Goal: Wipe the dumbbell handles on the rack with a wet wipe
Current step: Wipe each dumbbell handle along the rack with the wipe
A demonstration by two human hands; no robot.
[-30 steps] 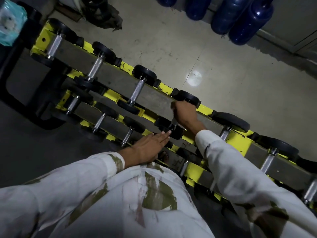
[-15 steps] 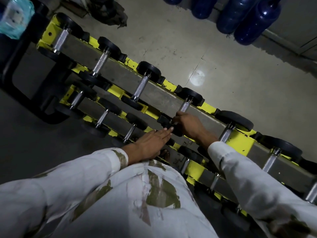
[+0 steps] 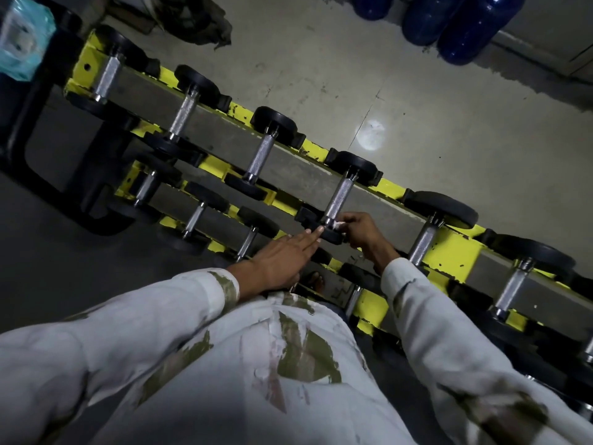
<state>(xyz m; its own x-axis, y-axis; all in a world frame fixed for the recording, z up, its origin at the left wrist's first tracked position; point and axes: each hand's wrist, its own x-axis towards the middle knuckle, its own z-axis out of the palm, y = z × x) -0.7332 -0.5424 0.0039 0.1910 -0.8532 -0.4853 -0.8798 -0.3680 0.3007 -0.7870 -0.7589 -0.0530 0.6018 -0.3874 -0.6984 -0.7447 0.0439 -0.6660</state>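
Head view, looking down: the right hand (image 3: 361, 231) curls its fingers and thumb round a crumpled white wet wipe (image 3: 337, 225). It holds the wipe against the near end of one knurled dumbbell handle (image 3: 339, 195), where the steel meets the near black weight head (image 3: 330, 236). The left hand (image 3: 282, 258) lies just beside it, flat with straight fingers and holding nothing, its fingertips touching that same weight head. The two hands are close but apart. This dumbbell sits fourth from the left on the upper tier of the yellow rack (image 3: 452, 252), which runs diagonally from upper left to lower right, with other dumbbells lying across the tier on either side. A lower tier of smaller dumbbells (image 3: 194, 220) passes under the left hand and the white sleeves. Well apart from the hands, in the upper left corner, a teal plastic packet (image 3: 22, 43) rests on something dark; what is inside cannot be told. Along the top edge stand dark blue water jugs (image 3: 475, 27); whether they hold anything cannot be told. A pale spot of light (image 3: 370, 139) lies on the grey floor (image 3: 465, 130) beyond the rack.
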